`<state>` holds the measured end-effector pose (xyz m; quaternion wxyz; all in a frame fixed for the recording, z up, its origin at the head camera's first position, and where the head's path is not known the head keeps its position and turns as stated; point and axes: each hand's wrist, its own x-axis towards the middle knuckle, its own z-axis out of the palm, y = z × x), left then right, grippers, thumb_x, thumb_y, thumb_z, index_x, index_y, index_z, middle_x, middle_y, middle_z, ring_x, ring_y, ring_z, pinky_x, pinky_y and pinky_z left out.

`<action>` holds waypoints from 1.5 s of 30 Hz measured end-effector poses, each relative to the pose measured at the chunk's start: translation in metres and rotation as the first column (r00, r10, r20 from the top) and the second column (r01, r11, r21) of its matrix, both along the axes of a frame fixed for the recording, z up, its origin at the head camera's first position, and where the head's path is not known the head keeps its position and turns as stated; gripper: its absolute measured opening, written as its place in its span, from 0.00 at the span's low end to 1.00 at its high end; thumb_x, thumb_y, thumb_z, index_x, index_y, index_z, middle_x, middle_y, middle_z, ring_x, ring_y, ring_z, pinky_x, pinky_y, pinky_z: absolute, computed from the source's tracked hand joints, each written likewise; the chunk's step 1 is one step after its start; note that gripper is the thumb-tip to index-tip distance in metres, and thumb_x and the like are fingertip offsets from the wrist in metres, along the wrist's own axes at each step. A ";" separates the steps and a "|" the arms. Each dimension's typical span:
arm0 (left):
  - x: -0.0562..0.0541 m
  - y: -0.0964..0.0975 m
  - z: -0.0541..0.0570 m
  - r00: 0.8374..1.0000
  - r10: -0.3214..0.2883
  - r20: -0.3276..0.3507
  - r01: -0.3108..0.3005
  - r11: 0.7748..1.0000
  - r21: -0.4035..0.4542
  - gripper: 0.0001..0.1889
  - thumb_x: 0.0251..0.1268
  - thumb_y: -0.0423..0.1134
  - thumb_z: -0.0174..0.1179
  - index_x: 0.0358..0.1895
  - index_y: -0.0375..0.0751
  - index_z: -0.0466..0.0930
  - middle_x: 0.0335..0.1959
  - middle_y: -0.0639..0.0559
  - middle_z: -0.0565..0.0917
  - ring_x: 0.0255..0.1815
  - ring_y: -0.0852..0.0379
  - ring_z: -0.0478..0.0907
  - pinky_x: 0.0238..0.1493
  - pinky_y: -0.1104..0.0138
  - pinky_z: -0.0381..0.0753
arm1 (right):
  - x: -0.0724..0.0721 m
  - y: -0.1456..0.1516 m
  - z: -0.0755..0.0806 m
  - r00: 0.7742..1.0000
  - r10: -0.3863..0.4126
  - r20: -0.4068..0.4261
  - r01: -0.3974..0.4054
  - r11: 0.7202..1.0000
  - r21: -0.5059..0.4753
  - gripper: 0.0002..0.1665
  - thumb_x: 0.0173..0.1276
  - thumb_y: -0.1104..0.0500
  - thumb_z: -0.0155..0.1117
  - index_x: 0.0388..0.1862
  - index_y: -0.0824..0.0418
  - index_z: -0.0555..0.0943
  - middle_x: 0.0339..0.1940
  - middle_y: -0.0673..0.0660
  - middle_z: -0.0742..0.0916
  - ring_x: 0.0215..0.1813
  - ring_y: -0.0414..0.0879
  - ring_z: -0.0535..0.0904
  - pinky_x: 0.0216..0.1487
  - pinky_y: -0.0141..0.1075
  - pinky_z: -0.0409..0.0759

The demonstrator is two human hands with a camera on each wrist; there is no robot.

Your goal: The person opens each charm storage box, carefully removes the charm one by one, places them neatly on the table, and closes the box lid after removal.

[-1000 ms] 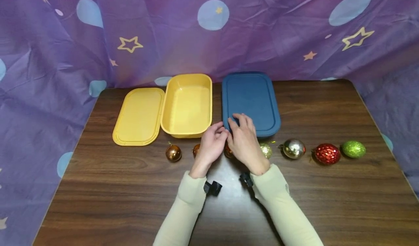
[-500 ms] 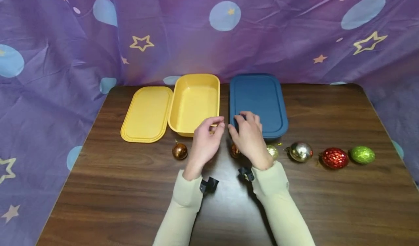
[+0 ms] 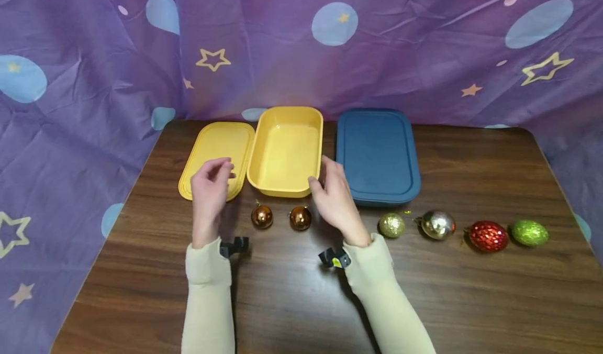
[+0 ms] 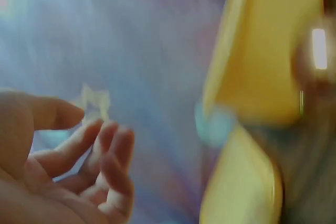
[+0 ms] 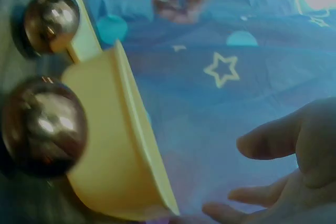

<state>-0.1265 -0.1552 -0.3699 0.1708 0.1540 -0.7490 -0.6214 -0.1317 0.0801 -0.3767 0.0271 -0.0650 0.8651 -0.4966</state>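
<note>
My left hand (image 3: 210, 189) hovers over the front of the yellow lid (image 3: 223, 139), with thumb and fingers loosely bent. Nothing shows between those fingers in the left wrist view. Beside the front right corner of the uncovered yellow box (image 3: 285, 192) is my right hand (image 3: 335, 199), its thumb apart from its fingers and holding nothing. Whether it touches the box rim, I cannot tell. Two shiny copper Christmas balls lie in front of the box, one on the left (image 3: 261, 216) and one on the right (image 3: 300, 218). No object is visible inside the box.
A blue lidded box (image 3: 378, 157) stands right of the yellow one. Before it and farther right lie a glittery gold ball (image 3: 391, 225), a silvery ball (image 3: 437, 224), a red ornament (image 3: 488, 236) and a green one (image 3: 529, 233). A purple star-printed cloth (image 3: 264, 40) hangs behind the wooden table (image 3: 292, 301).
My hands have moved apart. The left went left from between the boxes to above the yellow lid. The right left the blue lid for the yellow box's corner. The view has shifted slightly left.
</note>
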 end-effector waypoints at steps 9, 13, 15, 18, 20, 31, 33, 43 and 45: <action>0.001 -0.075 -0.034 0.903 0.332 0.272 -0.246 0.920 -0.306 0.19 0.63 0.37 0.53 0.54 0.31 0.79 0.45 0.40 0.79 0.44 0.49 0.74 0.50 0.62 0.73 | 0.003 -0.017 -0.011 0.997 0.026 0.072 -0.028 0.999 0.032 0.40 0.72 0.56 0.51 0.74 0.74 0.49 0.75 0.71 0.57 0.76 0.61 0.56 0.77 0.48 0.55; 0.004 -0.095 -0.041 0.878 0.344 0.333 -0.197 0.894 -0.403 0.21 0.64 0.37 0.51 0.56 0.26 0.76 0.51 0.31 0.78 0.56 0.38 0.71 0.63 0.53 0.67 | 0.003 -0.021 -0.015 0.996 0.014 0.090 -0.015 1.000 0.008 0.44 0.72 0.56 0.52 0.75 0.74 0.44 0.76 0.73 0.51 0.77 0.62 0.52 0.78 0.48 0.52; 0.005 -0.103 -0.043 0.870 0.325 0.371 -0.150 0.892 -0.427 0.21 0.65 0.37 0.49 0.56 0.25 0.75 0.52 0.30 0.77 0.58 0.37 0.70 0.65 0.52 0.66 | 0.003 -0.021 -0.017 0.994 0.015 0.107 -0.017 1.000 0.011 0.45 0.72 0.55 0.51 0.75 0.74 0.41 0.76 0.74 0.49 0.78 0.62 0.50 0.78 0.47 0.50; 0.005 -0.112 -0.044 0.857 0.289 0.426 -0.075 0.889 -0.452 0.23 0.66 0.38 0.47 0.57 0.23 0.73 0.52 0.29 0.76 0.59 0.35 0.69 0.66 0.51 0.65 | 0.000 -0.021 -0.021 0.990 0.015 0.138 -0.018 1.000 0.017 0.46 0.73 0.55 0.49 0.75 0.74 0.38 0.76 0.75 0.48 0.78 0.63 0.48 0.79 0.47 0.48; 0.004 -0.115 -0.043 0.844 0.268 0.464 -0.032 0.890 -0.456 0.23 0.67 0.38 0.45 0.58 0.23 0.72 0.53 0.29 0.76 0.59 0.35 0.69 0.66 0.50 0.66 | -0.002 -0.020 -0.023 0.989 0.011 0.147 -0.014 1.000 0.021 0.45 0.73 0.55 0.48 0.75 0.75 0.38 0.76 0.75 0.50 0.78 0.63 0.49 0.79 0.47 0.49; -0.001 -0.113 -0.045 0.826 0.220 0.519 0.108 0.842 -0.528 0.23 0.61 0.35 0.44 0.55 0.24 0.75 0.56 0.25 0.75 0.60 0.29 0.69 0.64 0.47 0.68 | -0.011 -0.014 -0.029 0.989 0.010 0.148 -0.018 0.998 0.053 0.39 0.73 0.59 0.46 0.75 0.76 0.46 0.76 0.73 0.56 0.78 0.62 0.50 0.79 0.49 0.48; -0.001 -0.112 -0.046 0.828 0.228 0.513 0.100 0.839 -0.534 0.23 0.58 0.33 0.44 0.53 0.24 0.76 0.55 0.25 0.76 0.60 0.29 0.69 0.63 0.46 0.69 | -0.011 -0.013 -0.029 0.990 0.012 0.139 -0.019 0.999 0.050 0.38 0.73 0.60 0.47 0.74 0.75 0.47 0.75 0.73 0.58 0.77 0.62 0.52 0.79 0.49 0.50; -0.001 -0.111 -0.048 0.800 0.250 0.545 0.093 0.846 -0.524 0.16 0.52 0.32 0.45 0.32 0.30 0.83 0.49 0.27 0.79 0.54 0.29 0.73 0.53 0.46 0.75 | -0.014 -0.010 -0.031 0.991 0.014 0.132 -0.019 0.999 0.040 0.36 0.73 0.61 0.48 0.75 0.72 0.50 0.74 0.71 0.62 0.75 0.61 0.57 0.77 0.50 0.55; -0.001 -0.112 -0.049 0.801 0.256 0.541 0.086 0.845 -0.527 0.15 0.50 0.32 0.46 0.29 0.30 0.84 0.43 0.28 0.82 0.47 0.32 0.77 0.44 0.51 0.78 | -0.014 -0.010 -0.031 0.992 0.011 0.127 -0.016 0.999 0.039 0.36 0.73 0.61 0.49 0.75 0.72 0.51 0.73 0.70 0.64 0.75 0.61 0.58 0.76 0.50 0.56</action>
